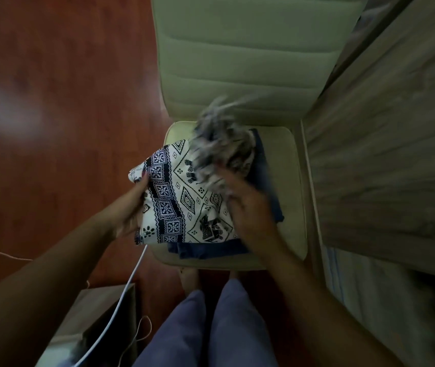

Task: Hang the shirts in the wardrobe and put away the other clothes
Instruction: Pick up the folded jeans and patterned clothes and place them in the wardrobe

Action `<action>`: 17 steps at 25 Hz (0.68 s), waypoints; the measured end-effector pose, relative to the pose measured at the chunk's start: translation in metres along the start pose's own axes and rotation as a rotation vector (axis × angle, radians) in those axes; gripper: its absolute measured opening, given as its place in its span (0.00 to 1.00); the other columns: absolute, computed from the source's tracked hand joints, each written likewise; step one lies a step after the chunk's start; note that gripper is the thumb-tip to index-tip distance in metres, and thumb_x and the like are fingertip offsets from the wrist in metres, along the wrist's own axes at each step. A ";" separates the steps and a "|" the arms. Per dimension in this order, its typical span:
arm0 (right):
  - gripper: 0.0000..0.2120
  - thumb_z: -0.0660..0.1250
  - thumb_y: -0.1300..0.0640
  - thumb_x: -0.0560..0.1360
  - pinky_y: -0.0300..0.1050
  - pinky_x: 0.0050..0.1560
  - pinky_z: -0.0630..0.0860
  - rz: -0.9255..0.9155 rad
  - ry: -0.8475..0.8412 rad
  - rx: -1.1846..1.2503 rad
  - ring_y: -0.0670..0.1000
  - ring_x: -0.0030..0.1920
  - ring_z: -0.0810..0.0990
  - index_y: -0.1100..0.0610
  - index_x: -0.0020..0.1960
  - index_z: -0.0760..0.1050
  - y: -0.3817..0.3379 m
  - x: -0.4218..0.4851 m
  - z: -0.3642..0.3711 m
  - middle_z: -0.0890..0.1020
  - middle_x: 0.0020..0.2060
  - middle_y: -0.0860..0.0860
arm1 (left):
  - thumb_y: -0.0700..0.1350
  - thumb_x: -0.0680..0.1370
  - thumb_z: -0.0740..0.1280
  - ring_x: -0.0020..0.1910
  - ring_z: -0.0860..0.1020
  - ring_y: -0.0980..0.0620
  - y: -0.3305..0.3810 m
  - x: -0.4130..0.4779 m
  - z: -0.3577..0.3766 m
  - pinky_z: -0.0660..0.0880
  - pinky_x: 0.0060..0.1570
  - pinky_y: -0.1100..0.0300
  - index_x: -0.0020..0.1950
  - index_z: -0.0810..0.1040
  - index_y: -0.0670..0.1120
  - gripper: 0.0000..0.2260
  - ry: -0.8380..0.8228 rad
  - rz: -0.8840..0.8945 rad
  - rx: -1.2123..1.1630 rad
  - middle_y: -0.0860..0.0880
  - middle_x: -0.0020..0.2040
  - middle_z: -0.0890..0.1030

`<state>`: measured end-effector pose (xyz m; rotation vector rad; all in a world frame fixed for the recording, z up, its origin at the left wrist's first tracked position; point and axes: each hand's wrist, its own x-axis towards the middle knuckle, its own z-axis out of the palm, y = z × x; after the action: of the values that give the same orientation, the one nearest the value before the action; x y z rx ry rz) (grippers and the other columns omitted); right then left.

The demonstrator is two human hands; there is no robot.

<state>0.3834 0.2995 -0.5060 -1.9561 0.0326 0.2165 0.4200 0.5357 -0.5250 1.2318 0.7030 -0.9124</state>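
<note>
Since the whole pile sits on the cream chair (290, 181) seat, toward its left and near edges, the best plan is to strip it one layer at a time. Blue garment (211, 250) is the base, folded flat, showing at the pile's near and right sides. White patterned cloth (184, 197) with navy print lies on it and overhangs the seat's left edge. Grey striped garment (221, 139) is bunched at the far side of the pile, motion-blurred. Left hand (128, 207) pinches the patterned cloth's left edge, thumb on top, fingers under. Right hand (250, 207) is over the pile's right half by the grey garment, too smeared to tell grip from press. Advice: person pins the patterned cloth with the left, lifts grey clear without dragging folds, minds the white cable (121, 300) on the floor off the seat's near-left corner.
</note>
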 end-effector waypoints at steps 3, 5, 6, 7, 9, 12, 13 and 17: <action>0.30 0.59 0.69 0.76 0.50 0.68 0.69 -0.123 -0.397 -0.340 0.49 0.70 0.68 0.49 0.74 0.61 0.025 -0.013 0.068 0.67 0.73 0.51 | 0.69 0.75 0.44 0.54 0.81 0.52 -0.001 0.000 0.005 0.78 0.54 0.46 0.59 0.74 0.59 0.27 0.010 0.020 0.034 0.50 0.58 0.80; 0.30 0.60 0.66 0.76 0.58 0.70 0.64 -0.160 -0.496 -0.473 0.53 0.74 0.61 0.53 0.75 0.58 0.042 -0.015 0.079 0.62 0.75 0.51 | 0.68 0.76 0.43 0.45 0.83 0.60 -0.003 0.002 0.003 0.80 0.44 0.55 0.53 0.76 0.64 0.24 -0.025 0.033 0.093 0.58 0.47 0.84; 0.28 0.60 0.62 0.77 0.58 0.71 0.62 -0.158 -0.520 -0.455 0.52 0.75 0.60 0.53 0.75 0.58 0.045 -0.015 0.077 0.61 0.75 0.51 | 0.68 0.75 0.47 0.49 0.83 0.59 -0.004 0.001 0.002 0.81 0.46 0.54 0.54 0.77 0.64 0.22 -0.019 0.041 0.122 0.58 0.49 0.84; 0.25 0.58 0.57 0.78 0.56 0.72 0.61 -0.154 -0.496 -0.397 0.51 0.75 0.60 0.54 0.74 0.60 0.046 -0.017 0.071 0.62 0.75 0.51 | 0.69 0.74 0.54 0.59 0.80 0.54 -0.005 0.002 0.002 0.78 0.54 0.48 0.60 0.75 0.62 0.22 -0.027 0.041 0.163 0.55 0.58 0.82; 0.21 0.57 0.51 0.78 0.51 0.71 0.61 -0.075 -0.309 -0.316 0.51 0.72 0.63 0.55 0.70 0.67 0.050 -0.019 0.051 0.67 0.72 0.52 | 0.67 0.69 0.67 0.72 0.66 0.42 -0.016 0.013 -0.005 0.66 0.67 0.38 0.74 0.60 0.52 0.39 0.077 0.053 0.271 0.45 0.74 0.67; 0.18 0.62 0.52 0.75 0.51 0.62 0.70 0.078 0.184 -0.426 0.55 0.62 0.71 0.60 0.62 0.72 0.075 -0.016 0.017 0.74 0.62 0.57 | 0.59 0.67 0.75 0.61 0.77 0.42 -0.028 0.017 0.002 0.74 0.60 0.39 0.71 0.62 0.49 0.38 0.216 0.137 0.219 0.42 0.68 0.73; 0.19 0.66 0.54 0.75 0.52 0.59 0.72 0.195 0.238 -0.402 0.56 0.60 0.72 0.61 0.62 0.70 0.080 -0.014 0.011 0.74 0.59 0.58 | 0.56 0.69 0.75 0.57 0.80 0.43 -0.031 0.016 0.009 0.76 0.57 0.40 0.68 0.65 0.48 0.32 0.214 0.165 0.161 0.44 0.64 0.77; 0.26 0.69 0.64 0.73 0.34 0.48 0.76 0.556 0.103 0.151 0.47 0.52 0.77 0.58 0.67 0.61 0.073 0.002 0.005 0.75 0.56 0.52 | 0.47 0.74 0.70 0.54 0.82 0.43 -0.030 0.012 0.035 0.77 0.56 0.41 0.66 0.69 0.49 0.22 0.136 0.194 -0.019 0.45 0.59 0.81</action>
<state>0.3760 0.2758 -0.5743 -1.7682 0.6465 0.4617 0.3983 0.4972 -0.5422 1.3288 0.6848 -0.6654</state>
